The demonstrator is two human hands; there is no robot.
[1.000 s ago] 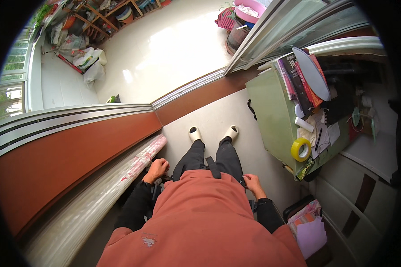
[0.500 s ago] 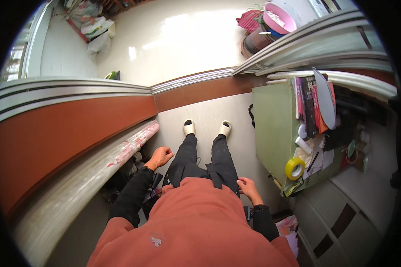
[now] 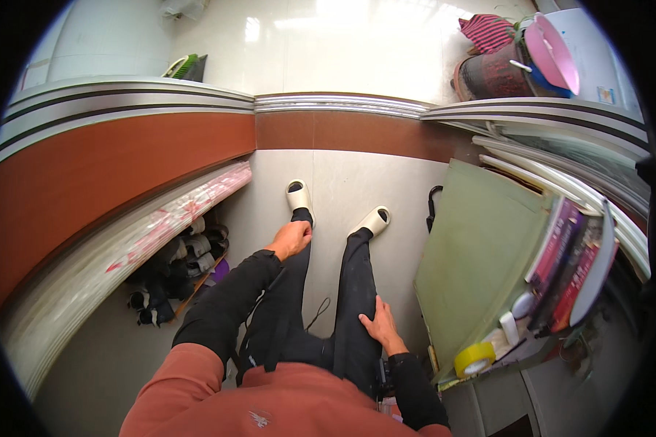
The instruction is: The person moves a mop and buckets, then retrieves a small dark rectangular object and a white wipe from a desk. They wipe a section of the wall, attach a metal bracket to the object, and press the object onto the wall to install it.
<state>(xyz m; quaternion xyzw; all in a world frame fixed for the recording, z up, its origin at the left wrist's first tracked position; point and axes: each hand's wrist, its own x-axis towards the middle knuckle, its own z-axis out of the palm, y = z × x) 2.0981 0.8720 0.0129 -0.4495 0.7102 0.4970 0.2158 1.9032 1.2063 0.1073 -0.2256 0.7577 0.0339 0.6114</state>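
Observation:
My left hand (image 3: pixel 292 239) is held over my left shin, its fingers curled in with nothing showing in them. Against the black trousers (image 3: pixel 355 291) at my right thigh rests my right hand (image 3: pixel 383 328), with thumb and fingers apart. Cream slippers are on my feet: the left slipper (image 3: pixel 299 195) is a little farther forward than the right slipper (image 3: pixel 374 218).
On the left, shoes (image 3: pixel 194 251) sit beneath a long plastic-wrapped bundle (image 3: pixel 149 244). A green cabinet (image 3: pixel 474 233) stands at right, bearing books (image 3: pixel 568 262) and yellow tape (image 3: pixel 474 360). Ahead, a sliding-door track (image 3: pixel 339 105) crosses the floor; a pink basin (image 3: pixel 550 54) lies beyond.
The view has shifted with my body. My left hand has come over my left leg, and my right hand has opened onto the right thigh. My feet are now farther apart.

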